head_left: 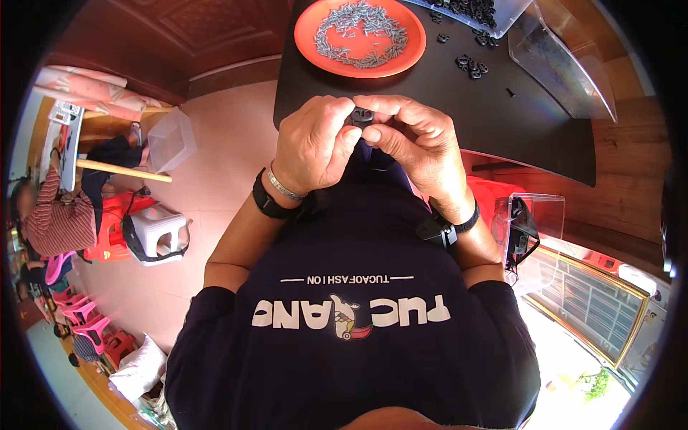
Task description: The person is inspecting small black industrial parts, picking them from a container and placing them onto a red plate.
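Observation:
Just past the near edge of the dark table, my left hand (315, 143) and my right hand (423, 140) meet at a small black plastic piece (362, 115) with rounded openings. Thumbs and index fingers of both hands pinch it from either side; part of it is hidden by the fingertips. Beyond my hands lies an orange plate (304, 54), with many small grey metal pieces (369, 21) spread mostly in a ring on it. Similar-looking black pieces (471, 67) form a loose cluster to the right of the plate.
A clear bin (505, 21) with many black parts stands at the far right of the dark table (430, 93). Beside it rises a clear plastic panel (562, 68). A small dark screw-like piece (510, 92) lies nearby. Another person (64, 222) sits at the left, by a white stool (159, 231).

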Tool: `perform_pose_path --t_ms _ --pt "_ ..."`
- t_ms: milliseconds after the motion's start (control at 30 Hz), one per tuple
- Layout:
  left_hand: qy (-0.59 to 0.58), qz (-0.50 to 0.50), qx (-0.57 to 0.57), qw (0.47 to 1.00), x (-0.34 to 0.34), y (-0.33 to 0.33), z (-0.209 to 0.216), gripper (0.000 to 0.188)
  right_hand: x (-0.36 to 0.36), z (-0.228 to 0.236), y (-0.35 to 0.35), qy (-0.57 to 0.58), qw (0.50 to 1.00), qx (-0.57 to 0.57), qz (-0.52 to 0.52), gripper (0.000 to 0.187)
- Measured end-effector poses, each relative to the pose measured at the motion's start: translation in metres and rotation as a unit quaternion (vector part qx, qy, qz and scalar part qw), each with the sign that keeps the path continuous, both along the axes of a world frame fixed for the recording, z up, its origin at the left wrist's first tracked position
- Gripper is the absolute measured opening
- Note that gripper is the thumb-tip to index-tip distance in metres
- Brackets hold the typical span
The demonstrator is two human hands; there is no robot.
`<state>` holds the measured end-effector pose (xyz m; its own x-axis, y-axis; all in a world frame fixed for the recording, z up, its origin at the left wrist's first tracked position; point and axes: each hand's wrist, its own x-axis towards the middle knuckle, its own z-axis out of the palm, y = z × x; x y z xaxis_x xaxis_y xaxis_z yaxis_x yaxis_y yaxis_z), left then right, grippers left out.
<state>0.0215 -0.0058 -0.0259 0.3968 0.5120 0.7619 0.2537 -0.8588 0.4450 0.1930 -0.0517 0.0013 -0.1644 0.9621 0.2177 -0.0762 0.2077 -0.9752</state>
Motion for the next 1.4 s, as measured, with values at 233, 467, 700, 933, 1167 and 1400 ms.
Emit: perform_pose_path --t_ms 233,467,700,933,1167,1400 --pt "0.008 0.003 -0.007 1.000 0.000 -0.001 0.000 0.024 0.001 -0.001 0.000 0.002 1.000 -0.007 0.005 0.034" --pt "0.008 -0.007 -0.009 1.000 -0.001 0.000 -0.002 0.023 -0.001 0.002 -0.001 0.028 0.999 -0.023 0.002 0.034" --pt "0.007 -0.004 -0.010 1.000 -0.001 -0.001 0.000 0.023 -0.001 -0.001 0.000 0.004 1.000 -0.003 0.002 0.033" --pt "-0.014 0.004 -0.008 1.000 0.003 -0.005 0.000 0.021 -0.005 0.001 -0.004 0.026 1.000 0.007 -0.009 0.030" --pt "-0.038 0.033 0.004 0.999 0.010 -0.007 -0.002 0.015 -0.006 0.001 -0.003 0.042 0.999 0.001 -0.014 0.026" --pt "-0.035 0.030 -0.074 0.996 0.016 -0.004 -0.011 0.013 -0.006 -0.011 0.007 0.055 0.998 0.008 -0.022 0.020"
